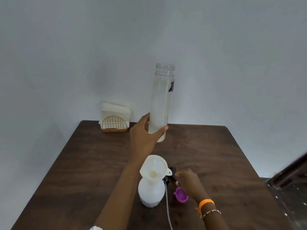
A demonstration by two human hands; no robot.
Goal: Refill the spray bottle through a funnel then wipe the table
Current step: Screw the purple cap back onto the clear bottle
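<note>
**Tall clear bottle held upright over the table, funnel seated in the spray bottle**

At the centre of the frame the left hand point(146, 130) grips the lower end of a tall clear bottle point(162, 100), thumb on the near side and fingers curled round the far side. The bottle stands upright with its wide threaded mouth open at the top; a small purple print shows near its shoulder, and a little pale liquid sits at its bottom. Whether its base touches the table or hangs just above cannot be told.

Below it, in the lower centre, the white spray bottle point(150, 191) stands on the dark wooden table point(74, 180) with a white funnel point(154, 165) seated in its neck, the funnel tilted slightly toward the camera. Just to the right of the bottle lies the black sprayer head point(172, 173), its thin grey dip tube point(167, 205) trailing toward the bottom edge. A purple cap point(181, 195) lies on the table beside the tube, open side up.

The right hand point(189, 181), blurred, reaches over the sprayer head with fingers extended; whether it touches anything cannot be told. An orange band and a beaded bracelet sit on that wrist.

At the table's far left corner, against the wall, a gold wire holder point(115, 124) carries white paper napkins point(114, 109).
</note>
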